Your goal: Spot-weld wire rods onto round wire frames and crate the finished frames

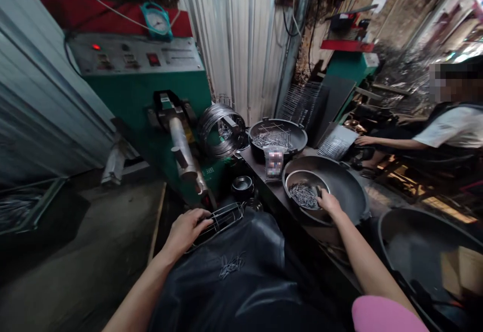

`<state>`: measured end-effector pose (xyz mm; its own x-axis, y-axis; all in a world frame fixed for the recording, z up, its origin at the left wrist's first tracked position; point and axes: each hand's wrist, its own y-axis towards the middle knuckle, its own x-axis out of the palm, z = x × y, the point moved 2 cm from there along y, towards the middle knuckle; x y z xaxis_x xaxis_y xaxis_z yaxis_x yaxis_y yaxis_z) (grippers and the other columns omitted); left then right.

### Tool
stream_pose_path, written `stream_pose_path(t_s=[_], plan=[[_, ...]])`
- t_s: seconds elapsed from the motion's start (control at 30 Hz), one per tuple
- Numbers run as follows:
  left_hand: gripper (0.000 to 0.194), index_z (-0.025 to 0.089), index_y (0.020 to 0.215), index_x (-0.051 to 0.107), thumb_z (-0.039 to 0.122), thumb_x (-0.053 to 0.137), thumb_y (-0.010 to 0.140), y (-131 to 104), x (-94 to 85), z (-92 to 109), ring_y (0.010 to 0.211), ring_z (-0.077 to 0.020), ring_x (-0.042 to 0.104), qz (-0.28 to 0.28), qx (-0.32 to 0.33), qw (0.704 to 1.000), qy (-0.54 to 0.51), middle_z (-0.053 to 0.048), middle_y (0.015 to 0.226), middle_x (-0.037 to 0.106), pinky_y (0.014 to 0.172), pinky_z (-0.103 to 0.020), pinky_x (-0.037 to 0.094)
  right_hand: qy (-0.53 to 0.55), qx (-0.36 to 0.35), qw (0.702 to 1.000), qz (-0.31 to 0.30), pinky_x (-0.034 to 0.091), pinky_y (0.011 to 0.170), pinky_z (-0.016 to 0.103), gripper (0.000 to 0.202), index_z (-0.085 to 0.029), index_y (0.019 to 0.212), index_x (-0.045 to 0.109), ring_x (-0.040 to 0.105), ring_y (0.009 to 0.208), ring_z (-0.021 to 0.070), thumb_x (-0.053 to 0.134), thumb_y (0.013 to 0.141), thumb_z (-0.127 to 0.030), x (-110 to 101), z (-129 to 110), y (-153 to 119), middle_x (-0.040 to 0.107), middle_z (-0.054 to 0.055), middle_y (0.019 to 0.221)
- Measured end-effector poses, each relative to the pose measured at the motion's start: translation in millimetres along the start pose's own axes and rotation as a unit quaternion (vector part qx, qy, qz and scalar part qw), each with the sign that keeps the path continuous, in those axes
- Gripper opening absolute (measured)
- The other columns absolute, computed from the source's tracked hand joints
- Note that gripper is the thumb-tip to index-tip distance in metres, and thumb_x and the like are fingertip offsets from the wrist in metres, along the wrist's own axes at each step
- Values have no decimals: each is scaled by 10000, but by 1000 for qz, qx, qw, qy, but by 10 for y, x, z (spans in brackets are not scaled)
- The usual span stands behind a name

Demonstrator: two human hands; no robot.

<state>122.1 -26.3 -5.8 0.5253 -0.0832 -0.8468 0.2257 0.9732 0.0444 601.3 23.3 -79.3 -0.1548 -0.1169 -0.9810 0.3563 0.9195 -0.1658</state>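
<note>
My left hand (190, 229) is closed on one end of a wire rack (226, 216), which rests at the edge of my dark apron (241, 241). A small loose pile of short metal pins (231, 266) lies on the apron over my lap. On the right, my right hand (329, 203) reaches over the rim of a small metal bowl (292, 175), fingers pinched together. Something dark shows at the fingertips, too small to name. The bowl holds many short metal pins (302, 195) and sits inside a large dark pan (349, 183).
A green machine (124, 95) with a metal arm (181, 146) stands before me on the left. Beside it are a wire coil (222, 131) and a pan of wire pieces (277, 121). Another large pan (407, 241) is at the right. A co-worker (449, 126) sits beyond.
</note>
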Motion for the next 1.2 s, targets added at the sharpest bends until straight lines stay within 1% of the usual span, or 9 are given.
stream_pose_path(t_s=[0.17,0.37,0.47,0.6,0.67,0.77,0.83,1.03,1.2], plan=[[245,233,867,636,411,524,741,56,66,-1,845,-185,595,-11,-30,999,-31,-16,890,668,747,-287,433,-94,-47,994,-35,432,732,321,341,-161,1171,511,604,951,252,423,843,-192,27,-38,141,636,167,1038],[261,224,885,640,408,541,729,99,58,-60,846,-187,603,-4,-70,996,-58,-16,879,672,738,-283,434,-112,-61,992,4,426,780,412,315,-102,1076,576,556,997,315,557,793,-238,-66,-320,129,603,218,1048],[240,219,869,644,389,554,726,148,53,-38,834,-181,600,0,-65,997,-50,-18,863,670,717,-272,425,36,-220,971,86,419,854,392,344,-150,1118,566,543,1014,265,557,808,-298,-103,-931,-81,601,160,1069],[218,211,855,647,364,572,719,211,39,-28,815,-174,594,15,-60,997,-53,-17,845,665,695,-266,413,253,-484,834,78,416,909,386,354,-202,1103,584,504,1072,235,596,789,-366,-43,-2046,-529,575,109,1124],[214,211,849,651,360,581,713,220,11,-67,796,-170,591,28,-60,996,-68,-12,831,662,690,-264,411,286,-555,780,50,420,905,395,374,-207,1104,589,499,1072,235,623,771,-373,1,-2513,-681,564,112,1141],[211,208,839,655,352,597,697,222,-70,-181,778,-162,588,43,-67,991,-108,-4,822,664,693,-258,411,300,-598,743,18,428,866,379,270,-206,1031,628,528,1004,216,608,793,-334,11,-2963,-753,601,97,1068],[213,203,831,656,350,605,685,234,-153,-262,772,-160,586,50,-75,988,-129,-1,812,667,689,-256,410,292,-602,743,11,415,839,372,212,-208,978,646,541,959,207,608,798,-312,-21,-3115,-744,629,77,1007],[212,209,803,675,336,627,640,381,-434,-348,731,-158,573,41,-85,989,-114,16,746,655,648,-250,390,240,-561,791,45,308,845,382,181,-233,929,659,536,959,207,634,781,-334,-158,-3277,-731,656,48,975],[265,211,821,687,353,650,599,561,-487,-448,704,-159,570,32,-69,990,-120,20,715,649,619,-245,386,241,-538,806,58,278,830,354,156,-230,918,661,543,944,191,611,801,-321,-196,-3357,-710,674,38,948]])
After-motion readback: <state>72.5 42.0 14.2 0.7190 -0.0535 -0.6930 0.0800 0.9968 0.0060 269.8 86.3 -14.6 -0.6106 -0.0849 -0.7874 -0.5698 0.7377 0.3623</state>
